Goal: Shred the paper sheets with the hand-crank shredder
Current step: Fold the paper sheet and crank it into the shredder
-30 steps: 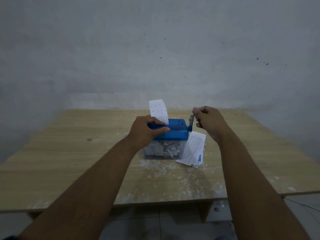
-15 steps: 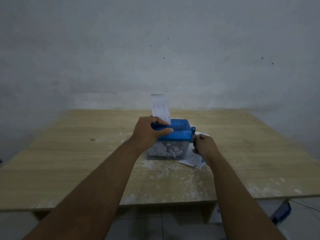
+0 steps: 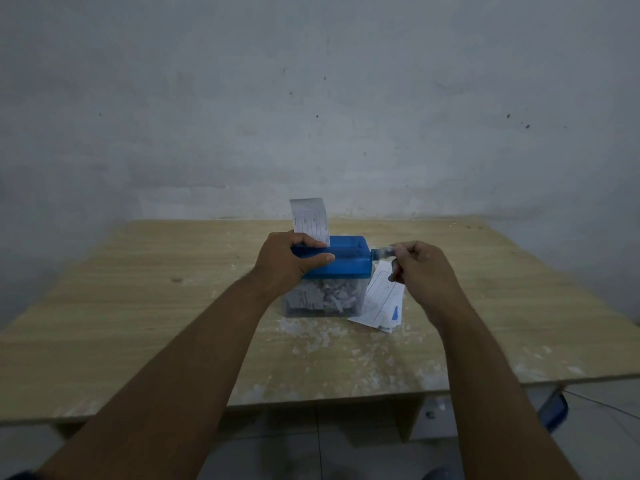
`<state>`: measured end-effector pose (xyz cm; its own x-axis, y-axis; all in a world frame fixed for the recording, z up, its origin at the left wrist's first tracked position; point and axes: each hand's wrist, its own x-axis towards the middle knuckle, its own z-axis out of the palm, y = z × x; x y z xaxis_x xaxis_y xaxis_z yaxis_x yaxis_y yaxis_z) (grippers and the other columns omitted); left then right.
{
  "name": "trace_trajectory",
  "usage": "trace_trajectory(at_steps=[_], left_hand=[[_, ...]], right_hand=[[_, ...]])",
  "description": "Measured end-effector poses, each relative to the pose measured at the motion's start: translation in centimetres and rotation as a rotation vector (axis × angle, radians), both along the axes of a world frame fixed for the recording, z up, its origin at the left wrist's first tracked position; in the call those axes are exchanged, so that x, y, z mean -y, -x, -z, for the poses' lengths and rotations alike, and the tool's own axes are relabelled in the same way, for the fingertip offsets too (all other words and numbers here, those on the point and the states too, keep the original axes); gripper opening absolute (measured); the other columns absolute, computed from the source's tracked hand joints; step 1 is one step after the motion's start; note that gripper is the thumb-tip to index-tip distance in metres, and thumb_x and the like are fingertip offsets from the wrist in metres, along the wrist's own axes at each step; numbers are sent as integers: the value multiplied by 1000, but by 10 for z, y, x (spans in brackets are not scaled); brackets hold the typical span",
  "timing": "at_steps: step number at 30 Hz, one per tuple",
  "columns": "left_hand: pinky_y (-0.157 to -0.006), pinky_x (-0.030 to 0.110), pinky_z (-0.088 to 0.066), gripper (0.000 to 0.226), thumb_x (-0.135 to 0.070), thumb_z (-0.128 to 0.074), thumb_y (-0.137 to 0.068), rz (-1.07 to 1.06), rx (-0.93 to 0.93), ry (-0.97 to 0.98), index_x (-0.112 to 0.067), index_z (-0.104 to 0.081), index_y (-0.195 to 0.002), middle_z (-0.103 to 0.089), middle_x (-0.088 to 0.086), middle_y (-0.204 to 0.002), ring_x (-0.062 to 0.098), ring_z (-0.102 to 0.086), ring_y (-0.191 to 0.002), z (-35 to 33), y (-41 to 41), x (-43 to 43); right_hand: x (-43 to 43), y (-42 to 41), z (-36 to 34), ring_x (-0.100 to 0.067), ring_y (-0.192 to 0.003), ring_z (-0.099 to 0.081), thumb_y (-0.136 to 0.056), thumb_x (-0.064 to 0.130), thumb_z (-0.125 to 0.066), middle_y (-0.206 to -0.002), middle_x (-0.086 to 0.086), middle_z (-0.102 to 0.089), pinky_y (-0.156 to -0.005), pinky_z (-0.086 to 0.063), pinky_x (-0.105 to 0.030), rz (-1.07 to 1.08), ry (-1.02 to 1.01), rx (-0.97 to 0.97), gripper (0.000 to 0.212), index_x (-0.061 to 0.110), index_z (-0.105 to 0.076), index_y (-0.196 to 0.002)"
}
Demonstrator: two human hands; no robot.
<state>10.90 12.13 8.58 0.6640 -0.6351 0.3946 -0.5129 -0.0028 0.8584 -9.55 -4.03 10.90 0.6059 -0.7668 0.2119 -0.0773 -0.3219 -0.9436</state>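
A small shredder with a blue top (image 3: 348, 261) and a clear bin (image 3: 325, 301) full of paper shreds stands mid-table. A printed paper sheet (image 3: 310, 220) sticks upright out of its slot. My left hand (image 3: 289, 263) grips the left end of the blue top, thumb across the front. My right hand (image 3: 420, 268) pinches the crank handle (image 3: 382, 252), which points out to the right of the shredder. More printed sheets (image 3: 381, 303) lie flat on the table beside the bin, partly under my right hand.
The light wooden table (image 3: 138, 306) stands against a grey wall (image 3: 311, 98). White paper bits (image 3: 325, 344) are scattered in front of the shredder. A blue object (image 3: 556, 412) lies on the tiled floor under the table's right corner.
My right hand swung the crank from the top down low beside the bin, then back up to the right side. The sheet in the slot stands shorter. My left hand has stayed put.
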Motion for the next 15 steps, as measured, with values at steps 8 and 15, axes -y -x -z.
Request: trace_trajectory(at_steps=[8, 15], left_hand=[[-79, 13, -57, 27, -33, -94, -77, 39, 0, -38, -21, -86, -100, -80, -8, -102, 2, -72, -94, -4, -2, -3], [-77, 14, -57, 28, -31, -95, -76, 22, -11, -8, -19, -86, -99, -80, -5, -103, 3, -72, -94, -1, -1, -1]], right_hand=[[42, -49, -32, -16, -75, -70, -107, 30, -59, -90, -4, -71, -60, -56, -21, 11, 154, -66, 24, 9, -69, -103], [54, -74, 16, -29, -89, -69, -105, 24, -63, -95, -16, -70, -79, -65, -41, 6, -89, -134, 29, -4, -66, -101]])
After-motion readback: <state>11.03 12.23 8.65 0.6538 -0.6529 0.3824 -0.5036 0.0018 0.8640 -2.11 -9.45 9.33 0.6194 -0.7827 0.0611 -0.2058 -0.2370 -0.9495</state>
